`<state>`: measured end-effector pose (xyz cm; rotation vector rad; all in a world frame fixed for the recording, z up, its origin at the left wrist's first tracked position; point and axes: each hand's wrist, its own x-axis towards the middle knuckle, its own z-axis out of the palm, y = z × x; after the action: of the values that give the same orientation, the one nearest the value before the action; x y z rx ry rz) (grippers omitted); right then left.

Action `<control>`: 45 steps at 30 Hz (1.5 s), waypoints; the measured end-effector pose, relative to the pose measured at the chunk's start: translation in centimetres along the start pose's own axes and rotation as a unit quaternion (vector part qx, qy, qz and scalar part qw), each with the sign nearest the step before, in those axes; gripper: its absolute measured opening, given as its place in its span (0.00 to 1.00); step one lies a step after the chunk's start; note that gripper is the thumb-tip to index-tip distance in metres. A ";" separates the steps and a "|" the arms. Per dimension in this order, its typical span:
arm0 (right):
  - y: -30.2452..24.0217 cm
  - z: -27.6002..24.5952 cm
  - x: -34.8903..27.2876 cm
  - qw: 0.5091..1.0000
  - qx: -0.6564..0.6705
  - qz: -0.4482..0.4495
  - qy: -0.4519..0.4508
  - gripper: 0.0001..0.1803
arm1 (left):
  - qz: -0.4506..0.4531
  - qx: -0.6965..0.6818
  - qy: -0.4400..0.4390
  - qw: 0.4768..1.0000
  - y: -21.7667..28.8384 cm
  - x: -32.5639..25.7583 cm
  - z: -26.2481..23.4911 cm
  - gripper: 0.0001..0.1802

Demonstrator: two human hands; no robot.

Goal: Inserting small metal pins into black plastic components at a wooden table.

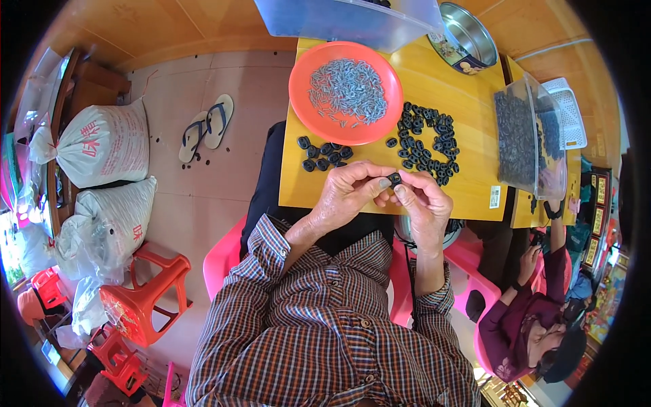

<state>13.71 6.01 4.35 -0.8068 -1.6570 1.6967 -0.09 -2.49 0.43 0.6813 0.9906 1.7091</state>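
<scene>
2 hands meet just above the near part of the yellow table (302, 193), wrists apart, fingertips together. Left hand (346, 195): forearm angled up and rightward, fingers bent, thumb and forefinger nearly closed on a small black piece (395, 179). Right hand (427, 207): forearm near vertical, fingers curled inward, thumb tip at the same piece; pinch likewise nearly closed. Piece sits between both sets of fingertips, below the orange-red dish (298, 102), between 2 groups of loose black parts (325, 154).
</scene>
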 end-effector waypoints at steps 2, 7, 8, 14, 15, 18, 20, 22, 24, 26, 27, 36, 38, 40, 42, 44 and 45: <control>-0.3 0.3 0.0 1.000 -0.008 -0.003 -0.002 0.11 | 0.014 0.006 0.000 1.000 0.0 -0.1 -0.2 0.12; -1.0 0.5 0.0 0.998 -0.035 0.049 0.023 0.09 | 0.027 0.010 -0.003 1.000 0.5 -0.3 -0.2 0.11; -1.0 0.6 0.0 0.998 -0.036 0.049 0.022 0.09 | 0.028 0.009 -0.003 1.000 0.5 -0.4 -0.2 0.11; -1.1 1.4 -0.4 0.997 -0.060 0.040 0.024 0.06 | -0.004 -0.051 0.004 0.999 0.3 -0.5 -0.5 0.12; -1.2 1.5 -0.5 0.997 -0.058 0.056 0.020 0.06 | 0.008 -0.054 0.008 0.998 0.2 -0.6 -0.4 0.12; -1.2 1.8 -0.7 0.996 -0.059 0.066 0.016 0.06 | 0.012 -0.057 0.008 0.998 0.2 -0.6 -0.4 0.12; -1.1 2.1 -0.7 0.996 -0.061 0.059 0.016 0.06 | 0.001 -0.058 0.003 0.998 0.1 -0.6 -0.4 0.12; -1.2 2.4 -0.8 0.997 -0.050 0.052 0.019 0.07 | 0.004 -0.073 -0.001 0.997 -0.1 -0.5 -0.4 0.11; -1.1 2.3 -0.7 0.997 -0.054 0.057 0.020 0.07 | 0.007 -0.053 -0.003 0.999 -0.2 -0.5 -0.5 0.12; -1.1 2.2 -0.7 0.996 -0.058 0.062 0.021 0.07 | 0.009 -0.033 -0.005 0.999 -0.2 -0.5 -0.6 0.13; -1.2 2.1 -0.7 0.994 -0.083 0.072 0.021 0.07 | 0.020 -0.018 0.002 1.000 -0.1 -0.4 -0.6 0.14; -1.5 2.1 -0.7 0.988 -0.136 0.079 0.003 0.08 | 0.009 0.019 -0.015 1.000 0.5 -0.4 -0.8 0.14; -1.4 2.1 -0.7 0.987 -0.139 0.078 -0.003 0.08 | -0.019 -0.016 -0.007 1.000 0.4 -0.5 -0.7 0.13; -1.4 2.2 -0.7 0.988 -0.127 0.092 -0.008 0.07 | -0.039 -0.038 0.013 0.998 0.1 -0.5 -0.7 0.13; -1.2 2.2 -0.9 0.990 -0.108 0.086 -0.003 0.07 | -0.045 -0.038 0.019 0.998 0.2 -0.4 -0.8 0.12; -1.2 2.1 -0.9 0.993 -0.090 0.079 0.001 0.06 | -0.050 -0.037 0.024 0.998 0.0 -0.3 -0.9 0.12; -1.4 2.0 -0.9 0.993 -0.087 0.083 -0.001 0.06 | -0.053 -0.048 0.027 0.997 -0.2 -0.3 -0.9 0.12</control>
<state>12.70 4.07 5.76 -1.0514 -1.8000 1.6797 -0.65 -3.01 -0.20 0.5133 0.9581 1.6784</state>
